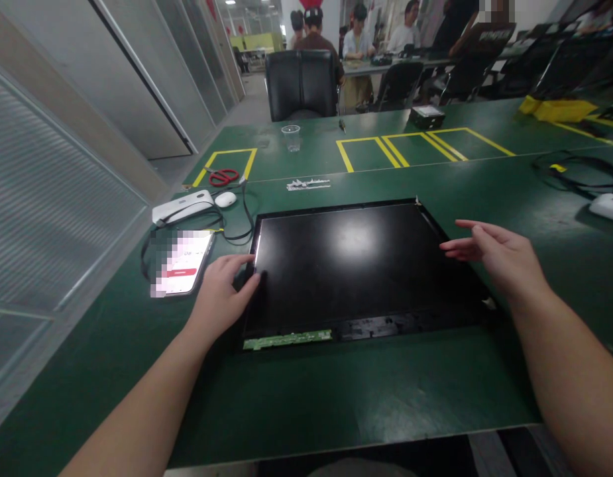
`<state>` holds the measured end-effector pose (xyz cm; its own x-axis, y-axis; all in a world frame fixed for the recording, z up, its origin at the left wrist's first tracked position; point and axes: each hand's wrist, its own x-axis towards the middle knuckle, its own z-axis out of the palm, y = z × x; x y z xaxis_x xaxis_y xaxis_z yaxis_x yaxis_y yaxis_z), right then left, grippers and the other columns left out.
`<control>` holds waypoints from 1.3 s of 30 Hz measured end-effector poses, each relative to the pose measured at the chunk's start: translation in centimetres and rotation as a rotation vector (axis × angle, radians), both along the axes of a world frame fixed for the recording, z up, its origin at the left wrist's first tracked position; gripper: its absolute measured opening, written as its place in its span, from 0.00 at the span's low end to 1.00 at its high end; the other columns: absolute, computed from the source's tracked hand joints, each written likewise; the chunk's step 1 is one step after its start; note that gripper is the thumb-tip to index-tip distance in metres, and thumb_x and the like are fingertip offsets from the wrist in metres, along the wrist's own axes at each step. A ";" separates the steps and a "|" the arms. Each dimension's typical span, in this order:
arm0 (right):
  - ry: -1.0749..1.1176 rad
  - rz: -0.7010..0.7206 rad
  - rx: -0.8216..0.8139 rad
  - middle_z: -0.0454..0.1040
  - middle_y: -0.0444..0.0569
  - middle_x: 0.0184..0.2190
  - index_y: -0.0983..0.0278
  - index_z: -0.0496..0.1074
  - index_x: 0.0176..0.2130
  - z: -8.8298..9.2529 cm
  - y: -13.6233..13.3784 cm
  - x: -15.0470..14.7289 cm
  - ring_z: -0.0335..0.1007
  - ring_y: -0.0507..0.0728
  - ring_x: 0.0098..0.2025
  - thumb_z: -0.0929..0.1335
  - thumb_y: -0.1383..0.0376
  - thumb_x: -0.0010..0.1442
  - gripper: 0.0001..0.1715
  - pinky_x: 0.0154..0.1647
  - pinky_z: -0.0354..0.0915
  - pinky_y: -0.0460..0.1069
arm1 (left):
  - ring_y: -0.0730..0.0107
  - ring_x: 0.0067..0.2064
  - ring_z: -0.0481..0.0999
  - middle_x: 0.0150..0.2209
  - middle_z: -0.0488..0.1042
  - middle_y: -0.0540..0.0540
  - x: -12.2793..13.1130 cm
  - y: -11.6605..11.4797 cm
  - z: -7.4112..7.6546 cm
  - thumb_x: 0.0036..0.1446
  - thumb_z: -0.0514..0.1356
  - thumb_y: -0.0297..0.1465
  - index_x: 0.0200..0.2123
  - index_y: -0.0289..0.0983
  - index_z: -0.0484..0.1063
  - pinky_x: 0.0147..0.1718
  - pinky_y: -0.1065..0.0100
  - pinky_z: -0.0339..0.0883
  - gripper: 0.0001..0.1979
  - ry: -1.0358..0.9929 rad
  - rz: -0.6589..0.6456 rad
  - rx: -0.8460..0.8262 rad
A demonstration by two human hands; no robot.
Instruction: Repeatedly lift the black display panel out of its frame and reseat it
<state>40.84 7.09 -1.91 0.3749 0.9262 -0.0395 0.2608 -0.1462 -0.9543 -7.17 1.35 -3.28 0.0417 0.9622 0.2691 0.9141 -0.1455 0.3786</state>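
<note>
A black LCD screen panel [356, 265] lies flat on the green table, its glossy face up and reflecting a bright light. A narrow green circuit board [289, 339] runs along the left part of its near edge. My left hand [221, 291] is at the panel's left edge, fingertips and thumb touching the frame, thumb and fingers apart. Just off the right edge hovers my right hand [500, 255], its fingers stretched toward the panel and nothing visible in them.
Left of the panel lie a lit phone [187, 262], a white power strip [183, 207], a white mouse [225, 199], cables and red scissors [223, 177]. Beyond it are white scraps [309, 184] and a clear cup [291, 138]. A black chair [302, 85] and several people are behind.
</note>
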 end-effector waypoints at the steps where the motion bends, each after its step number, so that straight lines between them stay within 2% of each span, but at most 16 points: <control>1: 0.032 0.001 -0.021 0.86 0.55 0.34 0.60 0.79 0.53 0.1 0.0 -0.1 0.82 0.60 0.33 0.68 0.51 0.69 0.22 0.41 0.77 0.55 | 0.39 0.62 0.77 0.58 0.80 0.30 -0.1 0.0 -0.1 0.67 0.57 0.44 0.60 0.35 0.76 0.63 0.40 0.69 0.26 0.024 0.002 0.005; 5: 0.151 0.036 -0.087 0.87 0.61 0.43 0.60 0.76 0.55 0.1 0.5 0.6 0.85 0.64 0.41 0.60 0.48 0.73 0.27 0.51 0.78 0.60 | 0.36 0.69 0.71 0.66 0.74 0.25 -0.7 0.5 -1.4 0.68 0.54 0.47 0.65 0.30 0.72 0.69 0.39 0.62 0.33 0.108 0.034 -0.045; 7: 0.158 0.133 -0.103 0.86 0.63 0.49 0.60 0.74 0.59 -0.1 0.8 1.4 0.86 0.66 0.48 0.54 0.46 0.73 0.34 0.54 0.77 0.63 | 0.33 0.73 0.66 0.69 0.71 0.23 -1.1 0.7 -2.3 0.68 0.51 0.48 0.65 0.27 0.72 0.71 0.38 0.57 0.35 0.143 0.070 -0.113; 10: 0.101 0.299 -0.063 0.82 0.64 0.57 0.57 0.71 0.66 -0.3 1.2 2.4 0.82 0.69 0.58 0.46 0.44 0.72 0.43 0.56 0.76 0.68 | 0.32 0.76 0.62 0.70 0.70 0.26 -1.7 1.0 -3.2 0.70 0.48 0.48 0.66 0.29 0.74 0.73 0.37 0.54 0.36 0.163 0.070 -0.172; 13: 0.007 0.349 -0.011 0.79 0.65 0.63 0.58 0.66 0.72 -0.3 1.2 2.7 0.79 0.68 0.63 0.42 0.45 0.70 0.49 0.57 0.76 0.69 | 0.34 0.76 0.62 0.70 0.71 0.28 -2.2 1.1 -3.4 0.70 0.48 0.48 0.65 0.32 0.75 0.73 0.37 0.55 0.34 0.151 0.042 -0.165; 16: -0.056 0.384 0.005 0.77 0.64 0.65 0.58 0.63 0.73 -0.6 1.2 2.8 0.79 0.67 0.63 0.40 0.46 0.70 0.50 0.57 0.76 0.68 | 0.35 0.74 0.65 0.70 0.72 0.29 -2.5 1.2 -3.2 0.70 0.49 0.47 0.64 0.33 0.77 0.72 0.38 0.58 0.33 0.122 0.016 -0.168; 18: -0.059 0.344 0.033 0.79 0.63 0.63 0.58 0.68 0.70 -1.0 1.4 3.0 0.80 0.67 0.61 0.43 0.45 0.71 0.48 0.55 0.76 0.67 | 0.35 0.73 0.66 0.70 0.72 0.29 -2.5 1.3 -2.9 0.70 0.49 0.45 0.63 0.34 0.78 0.71 0.37 0.59 0.32 0.109 0.004 -0.169; 20: -0.158 0.201 0.050 0.82 0.63 0.59 0.58 0.75 0.64 -1.7 1.6 3.2 0.81 0.67 0.58 0.54 0.44 0.70 0.40 0.55 0.76 0.65 | 0.35 0.73 0.67 0.70 0.72 0.29 -2.4 1.5 -2.7 0.70 0.49 0.44 0.63 0.33 0.79 0.71 0.37 0.59 0.31 0.105 -0.011 -0.169; 23: -0.397 0.018 0.011 0.83 0.59 0.56 0.58 0.81 0.55 -2.7 1.7 3.3 0.79 0.68 0.56 0.70 0.48 0.59 0.30 0.60 0.72 0.64 | 0.36 0.73 0.68 0.70 0.72 0.30 -2.1 1.6 -2.2 0.69 0.49 0.43 0.61 0.34 0.80 0.71 0.38 0.59 0.30 0.086 -0.032 -0.168; 25: -0.456 0.026 -0.031 0.84 0.57 0.53 0.57 0.83 0.53 -2.9 1.6 3.2 0.79 0.68 0.54 0.75 0.50 0.53 0.30 0.61 0.70 0.64 | 0.37 0.74 0.67 0.70 0.73 0.32 -1.9 1.6 -1.8 0.68 0.51 0.42 0.58 0.37 0.83 0.72 0.39 0.59 0.28 0.034 -0.035 -0.157; 29: -0.632 0.141 -0.141 0.85 0.55 0.48 0.56 0.82 0.55 -2.5 1.3 2.4 0.80 0.66 0.42 0.72 0.48 0.55 0.32 0.53 0.73 0.63 | 0.41 0.73 0.69 0.67 0.78 0.41 -1.1 1.1 -0.7 0.65 0.56 0.41 0.54 0.42 0.85 0.73 0.41 0.58 0.23 -0.261 0.022 -0.152; 32: -0.765 0.195 -0.206 0.84 0.57 0.49 0.58 0.82 0.58 -2.2 1.3 2.0 0.80 0.68 0.42 0.69 0.46 0.56 0.36 0.51 0.74 0.64 | 0.43 0.67 0.77 0.62 0.83 0.44 0.2 0.4 0.4 0.62 0.62 0.40 0.57 0.42 0.85 0.70 0.43 0.64 0.23 -0.647 0.192 -0.187; 36: -0.848 0.194 -0.212 0.83 0.57 0.53 0.57 0.82 0.57 -2.5 1.6 2.1 0.80 0.70 0.46 0.67 0.46 0.55 0.37 0.53 0.74 0.66 | 0.50 0.51 0.88 0.49 0.89 0.42 2.4 -0.4 2.1 0.59 0.68 0.32 0.57 0.40 0.85 0.52 0.55 0.82 0.23 -1.138 0.367 -0.270; 39: -0.870 0.208 -0.182 0.82 0.56 0.56 0.56 0.82 0.55 -3.0 1.8 2.4 0.80 0.71 0.51 0.66 0.46 0.53 0.36 0.56 0.74 0.67 | 0.57 0.40 0.89 0.40 0.89 0.42 3.7 -0.6 3.1 0.58 0.68 0.25 0.57 0.38 0.85 0.38 0.66 0.83 0.23 -1.317 0.455 -0.290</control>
<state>43.24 8.93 -4.93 0.1672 0.9855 0.0275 0.9155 -0.1448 -0.3755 -3.52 0.78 -0.21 -0.4031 0.8503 -0.3383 -0.1785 0.2896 0.9404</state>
